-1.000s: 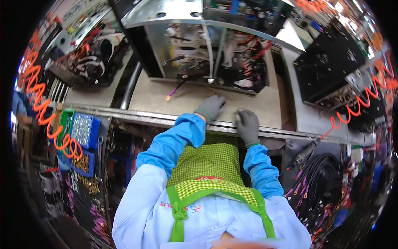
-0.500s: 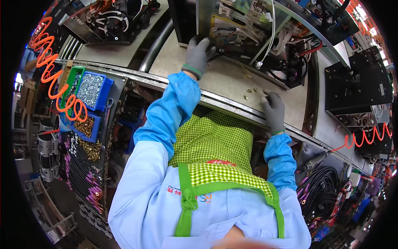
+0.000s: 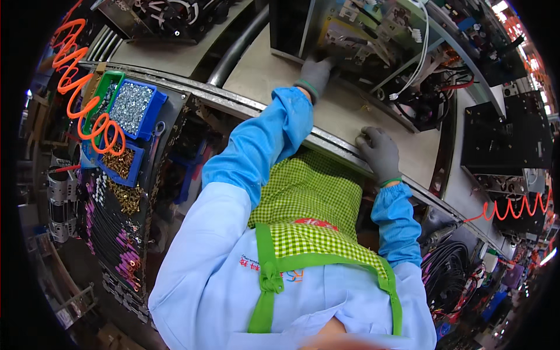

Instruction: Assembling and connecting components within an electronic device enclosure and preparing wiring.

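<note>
My left hand [image 3: 315, 77], in a grey glove, reaches to the lower front edge of an open metal equipment cabinet [image 3: 290, 56] packed with wiring. Its fingertips are blurred against the dark interior, so what they touch is unclear. My right hand [image 3: 380, 156], also gloved in grey, rests at the front of the metal worktop [image 3: 344, 108], to the right of the left hand. Its fingers are curled in, and anything under them is hidden. A thin yellow wire [image 3: 366, 107] lies just beyond it, by the cabinet's base.
White cables [image 3: 421, 64] hang down the cabinet's open side. To the left stand a blue bin of silver fasteners [image 3: 129, 111], a green bin [image 3: 105, 99] and a small blue bin of brass fasteners [image 3: 119, 163]. Orange coiled hoses [image 3: 76, 87] hang left; a black panelled unit [image 3: 501, 137] stands right.
The view has shifted, and the cabinet sits further right. My left hand has moved along with it, fingers deeper at its edge. My right hand now covers the spot where several small brass screws lay.
</note>
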`<move>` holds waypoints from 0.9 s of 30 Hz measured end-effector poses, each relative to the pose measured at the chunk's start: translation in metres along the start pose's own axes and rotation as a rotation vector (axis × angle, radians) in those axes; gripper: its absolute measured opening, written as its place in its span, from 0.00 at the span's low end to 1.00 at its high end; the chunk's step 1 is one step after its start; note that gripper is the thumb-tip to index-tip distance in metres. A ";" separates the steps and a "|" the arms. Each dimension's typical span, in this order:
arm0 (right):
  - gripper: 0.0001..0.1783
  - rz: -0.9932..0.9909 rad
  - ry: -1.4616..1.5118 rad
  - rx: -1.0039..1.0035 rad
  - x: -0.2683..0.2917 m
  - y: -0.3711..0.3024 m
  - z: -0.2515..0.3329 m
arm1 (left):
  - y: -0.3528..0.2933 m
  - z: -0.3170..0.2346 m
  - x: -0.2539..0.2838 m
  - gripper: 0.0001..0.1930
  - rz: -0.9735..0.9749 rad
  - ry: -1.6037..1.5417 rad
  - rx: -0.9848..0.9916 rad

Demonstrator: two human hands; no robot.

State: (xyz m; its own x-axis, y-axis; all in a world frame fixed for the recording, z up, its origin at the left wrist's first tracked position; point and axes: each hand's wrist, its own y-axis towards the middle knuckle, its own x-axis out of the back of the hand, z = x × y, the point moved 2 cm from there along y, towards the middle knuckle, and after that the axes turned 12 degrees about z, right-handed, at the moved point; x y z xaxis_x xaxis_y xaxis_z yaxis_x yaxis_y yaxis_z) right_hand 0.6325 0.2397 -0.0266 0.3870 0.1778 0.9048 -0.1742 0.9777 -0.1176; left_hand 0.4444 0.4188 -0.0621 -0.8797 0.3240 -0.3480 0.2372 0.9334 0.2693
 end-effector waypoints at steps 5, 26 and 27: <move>0.13 -0.032 -0.073 0.051 -0.007 0.005 0.010 | -0.064 -0.029 -0.013 0.18 -0.177 -0.149 0.031; 0.17 1.534 0.702 0.615 -0.149 -0.008 0.383 | -0.272 -0.022 0.018 0.16 -0.070 -0.325 -0.083; 0.19 1.437 0.796 0.640 -0.143 -0.012 0.410 | -0.282 -0.028 0.031 0.16 -0.082 -0.261 -0.091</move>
State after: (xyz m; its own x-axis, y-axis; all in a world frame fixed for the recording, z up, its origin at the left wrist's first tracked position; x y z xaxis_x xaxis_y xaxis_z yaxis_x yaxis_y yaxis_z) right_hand 0.2074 0.1561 0.0131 -0.1042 0.9772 -0.1847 -0.9626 -0.1458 -0.2281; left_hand 0.3388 0.1609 -0.1235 -0.7561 0.2874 -0.5880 0.1212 0.9444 0.3057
